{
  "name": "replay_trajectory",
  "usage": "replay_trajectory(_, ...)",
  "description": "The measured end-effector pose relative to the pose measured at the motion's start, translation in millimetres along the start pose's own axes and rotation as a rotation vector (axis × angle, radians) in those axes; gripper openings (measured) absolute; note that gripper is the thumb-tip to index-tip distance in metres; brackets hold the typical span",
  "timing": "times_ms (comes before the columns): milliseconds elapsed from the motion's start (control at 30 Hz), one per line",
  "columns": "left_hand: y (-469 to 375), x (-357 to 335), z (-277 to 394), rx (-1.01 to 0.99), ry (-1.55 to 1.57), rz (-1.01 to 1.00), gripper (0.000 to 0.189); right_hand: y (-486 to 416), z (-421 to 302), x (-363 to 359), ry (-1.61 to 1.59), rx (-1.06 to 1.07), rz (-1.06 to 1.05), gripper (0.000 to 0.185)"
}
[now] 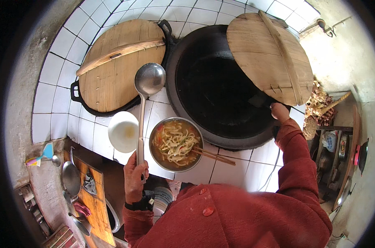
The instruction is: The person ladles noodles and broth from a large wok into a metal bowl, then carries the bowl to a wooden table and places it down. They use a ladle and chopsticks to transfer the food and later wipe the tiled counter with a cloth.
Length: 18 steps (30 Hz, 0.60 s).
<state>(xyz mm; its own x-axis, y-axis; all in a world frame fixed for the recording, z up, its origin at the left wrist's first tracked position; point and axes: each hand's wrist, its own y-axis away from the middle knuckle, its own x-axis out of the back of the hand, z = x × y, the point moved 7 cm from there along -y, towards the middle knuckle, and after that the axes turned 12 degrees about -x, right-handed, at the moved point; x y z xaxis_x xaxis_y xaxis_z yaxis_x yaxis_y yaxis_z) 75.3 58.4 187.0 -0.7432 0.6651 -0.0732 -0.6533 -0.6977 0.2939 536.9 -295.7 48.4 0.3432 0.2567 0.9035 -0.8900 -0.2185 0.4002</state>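
My left hand (134, 178) grips the handle of a metal ladle (149, 80), held upright in view with its bowl at the top. Just right of the ladle, a metal bowl (176, 145) holds noodles in broth, and a pair of chopsticks (217, 157) leans out over its rim. Partly behind the ladle handle stands a white bowl (122, 131) with a little yellowish residue. My right hand (280, 112) is closed at the right side of a large black wok (212, 93), around a dark-handled spatula (258, 101) whose blade blends into the wok. A round wooden lid (268, 55) covers part of the wok.
Another wooden lid (119, 71) covers a second pan at the left of the white-tiled stove (231, 173). Shelves (338, 148) and dry husks (320, 105) are at the right. Utensils hang by a wooden board (96, 198) at lower left.
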Motion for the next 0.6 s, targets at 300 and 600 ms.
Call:
replay_trajectory(300,-28,-3,-4,0.067,-0.026,0.007,0.047,-67,-169,-27,-0.33,0.352,0.005,0.02)
replay_trajectory(600,-47,-8,-15,0.093,0.066,-0.026,0.05,7,-54,6,0.213,0.361,-0.22,0.018)
